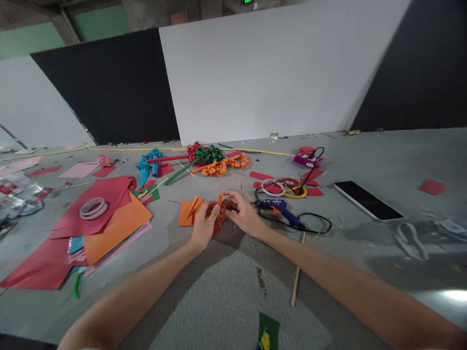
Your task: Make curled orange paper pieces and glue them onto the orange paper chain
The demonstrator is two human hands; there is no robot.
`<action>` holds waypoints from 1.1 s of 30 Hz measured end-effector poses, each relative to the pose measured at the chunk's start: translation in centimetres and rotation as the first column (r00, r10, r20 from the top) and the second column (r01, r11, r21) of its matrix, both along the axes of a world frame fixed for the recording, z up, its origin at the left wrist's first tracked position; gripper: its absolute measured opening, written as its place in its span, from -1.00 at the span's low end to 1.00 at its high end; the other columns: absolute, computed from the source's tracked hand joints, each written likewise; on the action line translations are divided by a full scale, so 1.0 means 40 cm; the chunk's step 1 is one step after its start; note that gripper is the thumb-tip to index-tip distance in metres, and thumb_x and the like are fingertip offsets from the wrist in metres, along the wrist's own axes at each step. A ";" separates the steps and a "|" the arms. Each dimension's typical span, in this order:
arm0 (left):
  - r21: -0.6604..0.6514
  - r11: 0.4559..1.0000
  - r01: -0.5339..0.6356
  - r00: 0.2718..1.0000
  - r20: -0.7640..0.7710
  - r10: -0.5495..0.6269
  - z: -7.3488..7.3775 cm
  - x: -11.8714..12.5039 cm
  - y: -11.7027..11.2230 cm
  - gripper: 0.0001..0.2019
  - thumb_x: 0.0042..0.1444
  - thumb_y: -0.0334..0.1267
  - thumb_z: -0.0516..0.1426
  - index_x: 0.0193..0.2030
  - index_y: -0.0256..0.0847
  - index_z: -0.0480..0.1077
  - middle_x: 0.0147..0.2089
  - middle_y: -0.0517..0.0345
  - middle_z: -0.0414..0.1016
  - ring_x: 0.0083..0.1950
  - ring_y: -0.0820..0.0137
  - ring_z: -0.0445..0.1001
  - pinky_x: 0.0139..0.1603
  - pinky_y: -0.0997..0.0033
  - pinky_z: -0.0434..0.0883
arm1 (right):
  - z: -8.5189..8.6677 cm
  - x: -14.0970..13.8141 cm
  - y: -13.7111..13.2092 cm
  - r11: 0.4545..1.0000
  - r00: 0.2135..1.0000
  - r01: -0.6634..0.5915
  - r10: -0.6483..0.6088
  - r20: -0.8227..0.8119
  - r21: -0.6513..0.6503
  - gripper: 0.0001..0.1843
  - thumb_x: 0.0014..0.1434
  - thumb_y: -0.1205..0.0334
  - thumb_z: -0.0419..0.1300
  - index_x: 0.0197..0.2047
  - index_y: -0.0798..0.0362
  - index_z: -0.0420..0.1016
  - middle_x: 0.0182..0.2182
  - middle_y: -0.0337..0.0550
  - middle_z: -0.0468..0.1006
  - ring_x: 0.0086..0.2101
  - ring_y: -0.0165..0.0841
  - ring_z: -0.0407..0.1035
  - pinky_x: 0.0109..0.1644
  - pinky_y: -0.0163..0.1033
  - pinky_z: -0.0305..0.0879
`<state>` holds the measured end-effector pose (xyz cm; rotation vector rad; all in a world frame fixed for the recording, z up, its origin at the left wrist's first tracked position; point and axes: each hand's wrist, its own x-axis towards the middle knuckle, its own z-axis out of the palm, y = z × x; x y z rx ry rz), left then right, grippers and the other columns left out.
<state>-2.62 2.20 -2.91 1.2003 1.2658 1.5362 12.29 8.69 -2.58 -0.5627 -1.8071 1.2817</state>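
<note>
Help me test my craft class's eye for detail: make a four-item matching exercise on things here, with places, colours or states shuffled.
1. Glue gun
2. Phone
3. White tape
4. Orange paper piece

A. Dark screen facing up
B. Between the left hand and right hand
C. Mostly blue
D. On red paper

Pairs: 1-C, 2-A, 3-D, 4-B

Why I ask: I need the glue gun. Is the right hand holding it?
No, the glue gun lies on the floor while the right hand is at orange paper.

folded paper, matt; glue gun, smooth plastic; phone screen, glossy; floor, rough.
</note>
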 end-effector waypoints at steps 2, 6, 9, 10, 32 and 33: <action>0.015 0.999 -0.034 0.998 -0.046 0.035 -0.002 -0.003 0.002 -0.69 0.25 0.02 0.16 -0.14 -0.20 0.48 -0.17 0.08 0.55 -0.12 0.35 0.51 -0.02 0.38 0.41 | -0.007 0.000 0.001 0.996 0.999 0.045 -0.046 0.014 0.082 -0.44 0.26 -0.02 0.27 0.22 -0.07 0.20 -0.15 -0.14 0.46 -0.21 -0.29 0.47 -0.03 -0.09 0.45; 0.006 0.997 -0.081 0.995 -0.056 0.082 -0.007 -0.005 0.007 -0.71 0.26 0.01 0.16 -0.18 -0.21 0.48 -0.20 0.09 0.54 -0.16 0.36 0.49 -0.07 0.39 0.40 | -0.008 0.004 -0.002 0.931 0.970 0.215 -0.238 0.044 0.295 -0.39 0.24 -0.01 0.29 0.28 -0.09 0.25 -0.02 -0.03 0.32 -0.14 -0.24 0.37 -0.07 -0.09 0.44; 0.000 0.995 -0.096 0.994 -0.055 0.095 -0.011 -0.005 0.008 -0.67 0.26 0.05 0.16 -0.18 -0.21 0.47 -0.29 0.12 0.50 -0.25 0.37 0.46 -0.16 0.40 0.40 | 0.003 0.010 -0.009 0.862 0.937 0.252 -0.330 0.111 0.439 -0.48 0.24 0.05 0.29 0.24 -0.11 0.38 0.03 0.01 0.28 0.03 -0.12 0.28 0.09 0.01 0.37; -0.005 0.995 -0.097 0.994 -0.057 0.097 -0.011 -0.005 0.008 -0.65 0.26 0.07 0.15 -0.19 -0.21 0.47 -0.33 0.13 0.47 -0.28 0.37 0.45 -0.19 0.40 0.39 | 0.006 0.011 -0.012 0.847 0.928 0.246 -0.346 0.137 0.472 -0.54 0.24 0.07 0.29 0.20 -0.12 0.43 0.05 0.01 0.27 0.08 -0.09 0.25 0.15 0.05 0.33; -0.022 0.997 -0.070 0.977 0.201 0.073 0.006 -0.004 0.003 -0.70 0.10 -0.04 0.29 -0.16 -0.23 0.50 -0.36 0.14 0.57 -0.32 0.36 0.56 -0.13 0.29 0.54 | 0.017 0.017 -0.008 0.784 0.889 0.391 -0.457 0.022 0.483 -0.91 0.21 0.02 0.35 -0.26 -0.30 0.72 0.19 -0.17 0.41 0.22 0.07 0.16 0.35 0.41 0.02; -0.022 0.997 -0.070 0.974 0.214 0.073 0.004 -0.005 0.005 -0.71 0.09 -0.05 0.30 -0.18 -0.23 0.51 -0.35 0.14 0.57 -0.32 0.36 0.57 -0.12 0.29 0.54 | 0.015 0.017 -0.006 0.772 0.887 0.393 -0.462 0.016 0.499 -0.93 0.20 0.05 0.36 -0.25 -0.31 0.72 0.20 -0.18 0.40 0.22 0.07 0.17 0.34 0.40 0.03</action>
